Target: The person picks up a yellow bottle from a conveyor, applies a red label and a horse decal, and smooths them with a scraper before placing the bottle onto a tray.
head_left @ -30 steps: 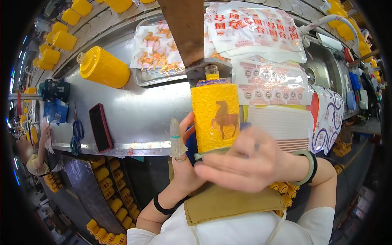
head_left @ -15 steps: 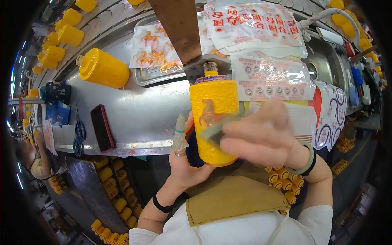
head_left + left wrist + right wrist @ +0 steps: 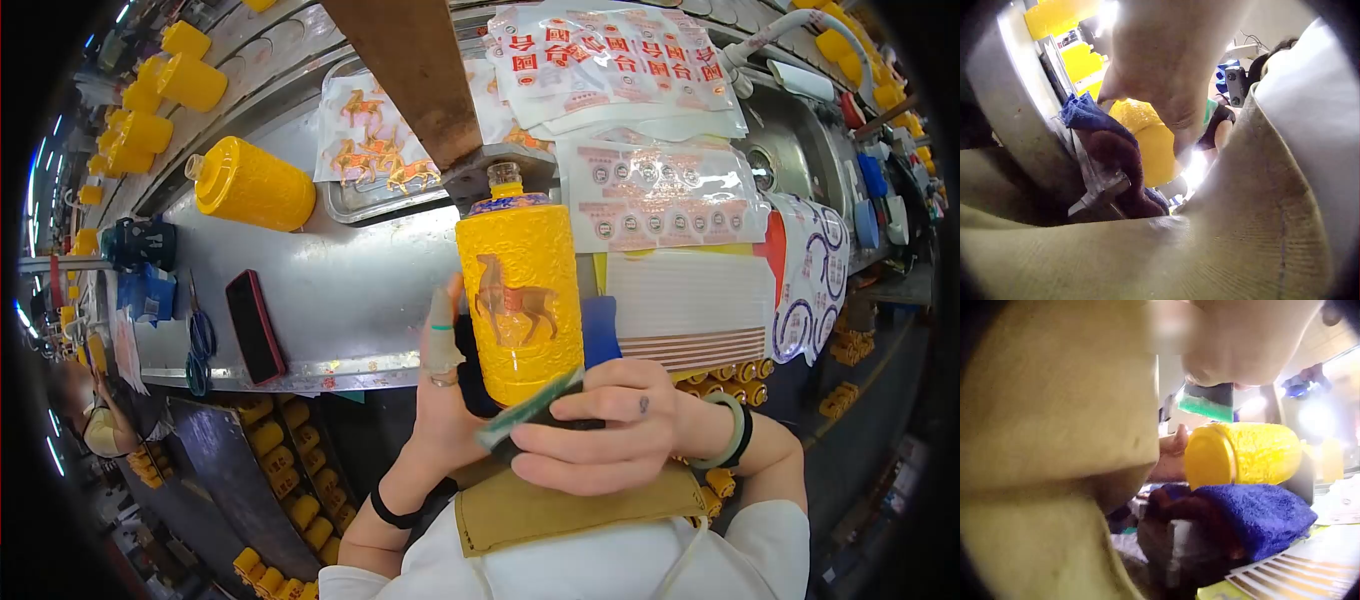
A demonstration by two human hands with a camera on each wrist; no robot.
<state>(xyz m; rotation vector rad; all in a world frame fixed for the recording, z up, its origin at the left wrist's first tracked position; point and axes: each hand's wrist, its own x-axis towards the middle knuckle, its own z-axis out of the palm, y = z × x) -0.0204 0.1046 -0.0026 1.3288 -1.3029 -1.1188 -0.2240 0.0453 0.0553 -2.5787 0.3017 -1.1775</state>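
A yellow embossed bottle (image 3: 520,355) with a clear glass neck and a brown horse decal (image 3: 515,300) lies in front of me, its neck at a metal bracket (image 3: 490,165). My left hand (image 3: 440,425) cups its left side, thumb upright with a pale finger cot (image 3: 440,335); the other fingers are mostly hidden by the bottle. In my right hand (image 3: 615,425) I grip a dark block with a green edge (image 3: 530,410), close to the bottle's base. The right wrist view shows this block (image 3: 1210,403) above the bottle (image 3: 1260,453), and a blue towel (image 3: 1266,515) beneath it.
Decal sheets (image 3: 660,195) lie right of the bottle. A tray (image 3: 365,205) holds horse decals behind it. Another yellow bottle (image 3: 255,185), a phone (image 3: 255,325) and scissors (image 3: 200,350) are at left. A sink (image 3: 790,150) is at back right.
The bottle's horse decal has shifted left. My right hand swept the green-edged block up over the bottle's face, then back down to its base. My left hand stays at the bottle's side.
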